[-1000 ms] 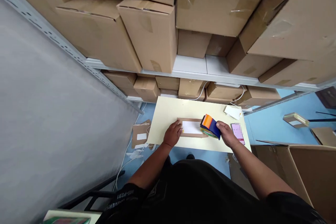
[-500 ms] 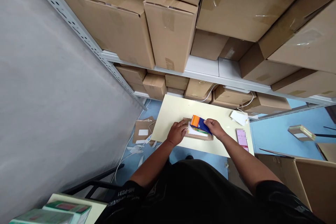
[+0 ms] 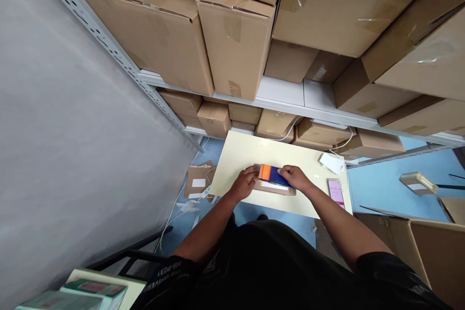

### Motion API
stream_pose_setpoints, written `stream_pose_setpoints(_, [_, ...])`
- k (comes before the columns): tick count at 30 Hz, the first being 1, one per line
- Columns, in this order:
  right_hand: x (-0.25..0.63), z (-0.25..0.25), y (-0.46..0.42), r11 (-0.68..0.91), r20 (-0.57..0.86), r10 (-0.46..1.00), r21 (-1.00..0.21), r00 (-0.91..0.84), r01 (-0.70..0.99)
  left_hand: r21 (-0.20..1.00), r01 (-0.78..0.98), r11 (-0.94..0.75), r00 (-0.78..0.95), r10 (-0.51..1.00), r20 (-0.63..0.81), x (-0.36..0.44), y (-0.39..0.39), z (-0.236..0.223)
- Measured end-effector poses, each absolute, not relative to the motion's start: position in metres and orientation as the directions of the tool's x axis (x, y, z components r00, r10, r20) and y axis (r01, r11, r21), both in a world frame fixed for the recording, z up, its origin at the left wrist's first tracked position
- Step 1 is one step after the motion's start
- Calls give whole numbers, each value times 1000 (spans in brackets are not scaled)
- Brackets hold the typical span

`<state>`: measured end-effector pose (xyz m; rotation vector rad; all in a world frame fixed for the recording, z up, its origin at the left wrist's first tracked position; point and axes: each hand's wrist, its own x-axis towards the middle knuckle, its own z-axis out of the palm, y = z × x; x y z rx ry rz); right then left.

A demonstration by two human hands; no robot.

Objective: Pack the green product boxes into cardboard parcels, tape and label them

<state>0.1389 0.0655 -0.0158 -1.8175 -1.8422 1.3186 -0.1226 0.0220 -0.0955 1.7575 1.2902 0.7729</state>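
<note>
A flat cardboard package [image 3: 292, 192] with a white label [image 3: 267, 184] lies near the front edge of the pale table [image 3: 236, 155]. My right hand [image 3: 296, 177] is wrapped round the blue end of a blue and orange tape dispenser [image 3: 278, 176], whose orange end rests over the left part of the package. On the package's left end is my left hand [image 3: 244, 184], its fingers stretched out beside the dispenser's orange end. The dispenser covers part of the label. Any tape between dispenser and package is too small to make out.
Shelves ahead hold many cardboard boxes [image 3: 236, 43]. A phone [image 3: 335, 193] and a white object [image 3: 331, 163] with a cable sit at the table's right. An open carton [image 3: 392, 237] stands at right; cardboard and scraps [image 3: 198, 181] lie on the floor at left.
The tape dispenser has shifted slightly left and lies flatter over the package, with my right hand moving along. My left hand has slid a little left, toward the package's end.
</note>
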Motion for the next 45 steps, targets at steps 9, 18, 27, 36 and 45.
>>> stream_pose_setpoints(9, [136,-17,69,-158,-409,892,-680,-191,716,768,-65,637,334,739,-585,-115,48,-54])
stream_pose_setpoints(18, [136,-11,73,-168,-447,867,-680,-221,714,677,-287,677,327,734,-595,-111,43,-67])
stream_pose_setpoints(27, [138,-12,76,-166,-462,857,-666,-227,727,744,-190,640,288,761,-581,-111,46,-67])
stream_pose_setpoints(36, [131,-7,79,-113,-463,856,-600,-229,792,790,-75,608,283,773,-568,-115,49,-64])
stream_pose_setpoints(45, [132,-5,80,-157,-559,778,-613,-285,774,806,-16,591,254,782,-569,-116,48,-72])
